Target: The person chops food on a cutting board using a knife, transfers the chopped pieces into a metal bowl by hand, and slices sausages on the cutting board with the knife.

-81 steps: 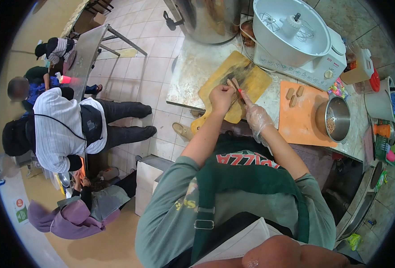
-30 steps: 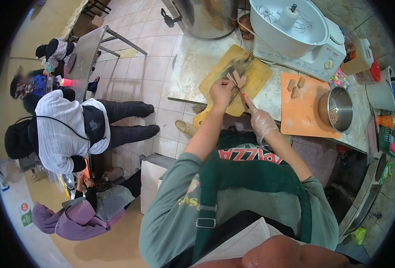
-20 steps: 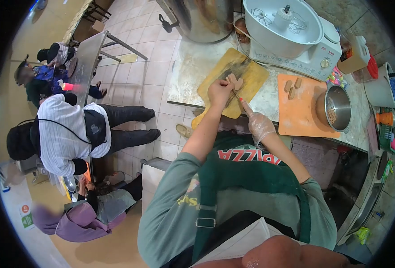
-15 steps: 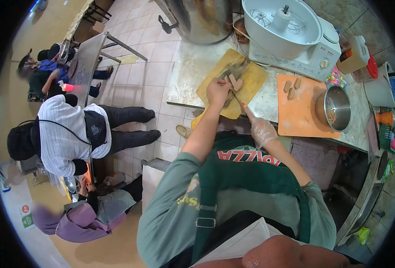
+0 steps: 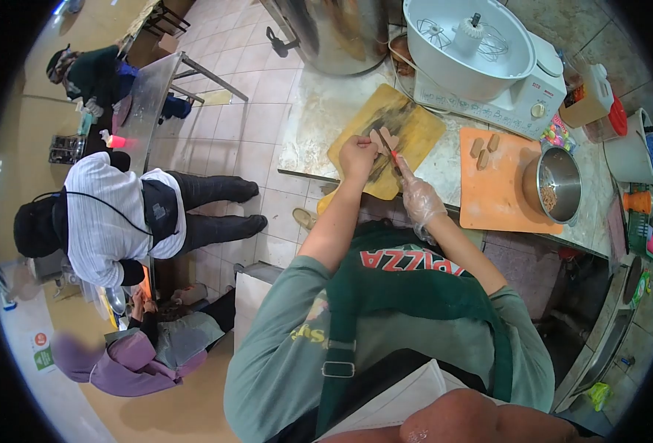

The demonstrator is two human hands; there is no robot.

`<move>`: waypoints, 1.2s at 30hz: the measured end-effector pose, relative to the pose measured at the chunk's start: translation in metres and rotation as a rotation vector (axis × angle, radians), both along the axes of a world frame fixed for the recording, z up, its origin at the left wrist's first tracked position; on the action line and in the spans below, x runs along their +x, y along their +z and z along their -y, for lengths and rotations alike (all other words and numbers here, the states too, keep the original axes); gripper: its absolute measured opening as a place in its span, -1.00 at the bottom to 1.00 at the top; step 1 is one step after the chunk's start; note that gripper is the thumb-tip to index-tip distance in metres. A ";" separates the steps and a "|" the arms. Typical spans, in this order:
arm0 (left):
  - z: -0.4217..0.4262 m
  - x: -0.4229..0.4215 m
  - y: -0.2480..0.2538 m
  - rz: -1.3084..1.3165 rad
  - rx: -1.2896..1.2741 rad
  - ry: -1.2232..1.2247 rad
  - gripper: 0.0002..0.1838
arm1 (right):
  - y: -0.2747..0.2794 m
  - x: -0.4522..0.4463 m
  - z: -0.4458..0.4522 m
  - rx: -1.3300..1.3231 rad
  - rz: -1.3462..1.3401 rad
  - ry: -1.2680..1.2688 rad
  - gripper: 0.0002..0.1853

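A yellow cutting board (image 5: 419, 136) with a dark, worn middle lies near the counter's front edge. On it my bare left hand (image 5: 357, 159) pinches a pale pink piece of sausage (image 5: 375, 140). My right hand (image 5: 421, 199), in a clear plastic glove, is closed round the red handle of a knife (image 5: 395, 157). The knife's narrow blade points away from me, between the held piece and another pink sausage piece (image 5: 390, 138) beside it. Whether the blade is in the meat, I cannot tell.
To the right, an orange cutting board (image 5: 481, 199) carries several short brown sausage pieces (image 5: 483, 158) and a steel bowl (image 5: 561, 168) with chopped bits inside. Behind stand a white mixer (image 5: 474, 100) and a large steel container (image 5: 334, 37). Other people work at tables on the left.
My right hand has moved the knife forward and slightly left, so its blade now lies between the sausage pieces. My left hand stays nearly in place.
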State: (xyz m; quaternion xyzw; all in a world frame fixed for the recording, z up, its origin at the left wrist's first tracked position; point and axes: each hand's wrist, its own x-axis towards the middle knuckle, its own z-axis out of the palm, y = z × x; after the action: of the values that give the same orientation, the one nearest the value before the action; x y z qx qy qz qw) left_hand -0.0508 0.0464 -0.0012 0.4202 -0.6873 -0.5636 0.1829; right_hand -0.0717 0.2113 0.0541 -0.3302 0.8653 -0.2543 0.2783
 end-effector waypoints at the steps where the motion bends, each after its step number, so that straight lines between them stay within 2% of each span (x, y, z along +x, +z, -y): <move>1: 0.000 0.000 -0.002 -0.011 0.015 0.014 -0.79 | -0.001 0.000 0.002 -0.055 -0.012 0.001 -0.37; 6: -0.004 0.002 0.002 -0.041 0.060 0.045 -0.80 | -0.003 0.000 0.011 0.004 -0.012 0.011 -0.35; 8: -0.005 0.003 0.005 0.021 -0.060 0.022 -0.83 | -0.012 0.001 0.016 0.014 -0.033 0.012 -0.33; 11: -0.007 0.002 0.002 -0.023 0.010 0.052 -0.85 | -0.017 0.001 0.018 -0.005 -0.031 0.004 -0.29; 19: -0.006 0.001 -0.011 -0.011 0.018 0.073 -0.88 | 0.014 0.022 -0.025 0.167 0.067 0.039 -0.28; 22: -0.005 0.000 -0.013 -0.017 0.030 0.084 -0.87 | 0.011 0.020 -0.028 0.062 0.038 0.014 -0.25; 26: -0.005 0.000 -0.015 0.015 0.006 0.087 -0.86 | 0.012 0.009 -0.006 0.132 0.020 -0.005 -0.22; 28: -0.005 -0.001 -0.016 0.017 -0.008 0.092 -0.85 | 0.014 0.005 0.006 0.059 -0.013 0.026 -0.28; 32: -0.007 0.000 -0.002 0.071 0.001 0.089 -0.85 | 0.005 -0.001 0.020 0.061 -0.011 0.033 -0.26; 36: -0.005 0.001 -0.011 0.046 -0.022 0.062 -0.86 | 0.006 -0.002 0.022 0.022 -0.004 0.032 -0.27</move>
State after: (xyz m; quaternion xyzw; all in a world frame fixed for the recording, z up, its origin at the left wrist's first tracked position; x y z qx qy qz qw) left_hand -0.0502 0.0511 -0.0121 0.4521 -0.6841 -0.5403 0.1890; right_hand -0.0741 0.1896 0.0602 -0.3413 0.8634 -0.2394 0.2841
